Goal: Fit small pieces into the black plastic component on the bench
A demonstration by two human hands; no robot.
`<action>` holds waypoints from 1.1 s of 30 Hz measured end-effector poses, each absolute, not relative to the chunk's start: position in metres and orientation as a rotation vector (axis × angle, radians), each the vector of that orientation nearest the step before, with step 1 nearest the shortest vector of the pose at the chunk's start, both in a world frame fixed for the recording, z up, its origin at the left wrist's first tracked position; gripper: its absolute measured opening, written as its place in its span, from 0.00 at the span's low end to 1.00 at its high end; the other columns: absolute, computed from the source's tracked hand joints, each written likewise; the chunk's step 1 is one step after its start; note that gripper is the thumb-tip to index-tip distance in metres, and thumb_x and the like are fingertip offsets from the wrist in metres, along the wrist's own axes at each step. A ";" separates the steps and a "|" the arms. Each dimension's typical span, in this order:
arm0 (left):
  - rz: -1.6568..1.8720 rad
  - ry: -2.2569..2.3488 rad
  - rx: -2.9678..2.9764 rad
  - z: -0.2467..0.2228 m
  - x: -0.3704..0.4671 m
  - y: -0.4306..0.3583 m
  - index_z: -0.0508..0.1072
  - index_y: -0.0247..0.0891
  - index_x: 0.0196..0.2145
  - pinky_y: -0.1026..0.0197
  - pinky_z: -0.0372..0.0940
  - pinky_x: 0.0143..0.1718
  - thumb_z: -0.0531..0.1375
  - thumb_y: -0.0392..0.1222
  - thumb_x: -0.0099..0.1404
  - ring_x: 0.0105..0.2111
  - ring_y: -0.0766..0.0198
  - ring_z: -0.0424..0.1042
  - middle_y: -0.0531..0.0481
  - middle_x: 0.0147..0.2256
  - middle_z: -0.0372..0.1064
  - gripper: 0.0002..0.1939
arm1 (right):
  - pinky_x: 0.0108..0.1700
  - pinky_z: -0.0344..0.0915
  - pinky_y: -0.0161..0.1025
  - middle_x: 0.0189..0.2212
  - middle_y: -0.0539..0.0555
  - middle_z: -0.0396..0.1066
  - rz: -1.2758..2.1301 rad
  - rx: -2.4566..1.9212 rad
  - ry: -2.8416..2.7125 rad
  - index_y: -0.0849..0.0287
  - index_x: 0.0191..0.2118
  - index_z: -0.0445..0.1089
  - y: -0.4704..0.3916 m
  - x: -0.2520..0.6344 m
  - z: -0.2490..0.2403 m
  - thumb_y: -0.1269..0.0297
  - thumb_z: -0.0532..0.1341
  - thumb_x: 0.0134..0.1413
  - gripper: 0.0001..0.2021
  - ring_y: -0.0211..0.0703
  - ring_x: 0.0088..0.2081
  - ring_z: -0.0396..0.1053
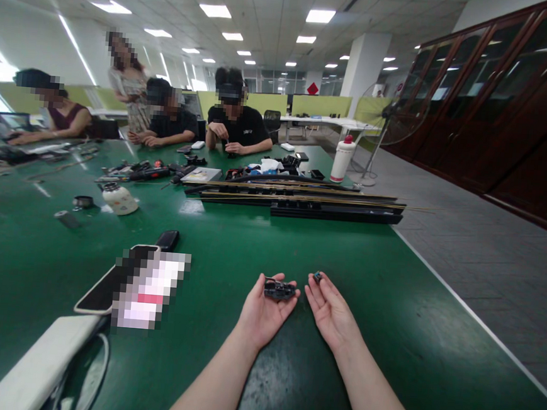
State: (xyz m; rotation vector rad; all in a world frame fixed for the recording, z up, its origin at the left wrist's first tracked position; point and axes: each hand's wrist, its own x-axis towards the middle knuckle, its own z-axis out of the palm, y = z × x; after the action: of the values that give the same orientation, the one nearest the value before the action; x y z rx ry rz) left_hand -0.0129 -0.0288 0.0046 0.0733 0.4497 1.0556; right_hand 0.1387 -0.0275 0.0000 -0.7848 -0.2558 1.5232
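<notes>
On the palm and fingers of my left hand [265, 315] rests a small dark device [279, 289], with the thumb at its left end. My right hand [330, 307], palm turned up, pinches a tiny dark part [318, 277] with a bluish spot between thumb and fingertips. Both hands are held apart, side by side, above the green table [435, 319]. The details of the two pieces are too small to tell.
Black rails [334, 215] with thin rods lie across the table ahead. At the left are a phone [116, 281], a white power strip or box [38, 363], a cable and a white jar [120, 199]. A white bottle [342, 161] stands beyond. Several people are opposite.
</notes>
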 end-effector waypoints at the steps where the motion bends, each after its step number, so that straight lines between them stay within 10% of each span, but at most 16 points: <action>1: 1.057 0.450 0.075 0.005 -0.013 -0.029 0.70 0.34 0.36 0.56 0.64 0.41 0.52 0.51 0.62 0.40 0.54 0.71 0.38 0.36 0.71 0.17 | 0.42 0.71 0.33 0.30 0.50 0.78 1.526 -0.779 -0.257 0.57 0.32 0.72 -0.028 0.139 0.000 0.72 0.67 0.40 0.09 0.38 0.36 0.75; 33: 1.066 0.500 0.072 0.009 -0.009 -0.030 0.68 0.33 0.36 0.57 0.65 0.40 0.51 0.51 0.63 0.38 0.55 0.72 0.38 0.35 0.71 0.17 | 0.36 0.69 0.29 0.30 0.47 0.76 1.509 -0.821 -0.372 0.56 0.34 0.73 -0.031 0.133 0.005 0.65 0.70 0.34 0.15 0.33 0.32 0.72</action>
State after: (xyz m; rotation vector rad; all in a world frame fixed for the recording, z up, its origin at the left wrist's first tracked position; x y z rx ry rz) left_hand -0.0094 -0.0301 0.0092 0.0723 0.4995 1.0657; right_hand 0.1334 -0.0309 0.0051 -0.8214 -0.3719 1.5093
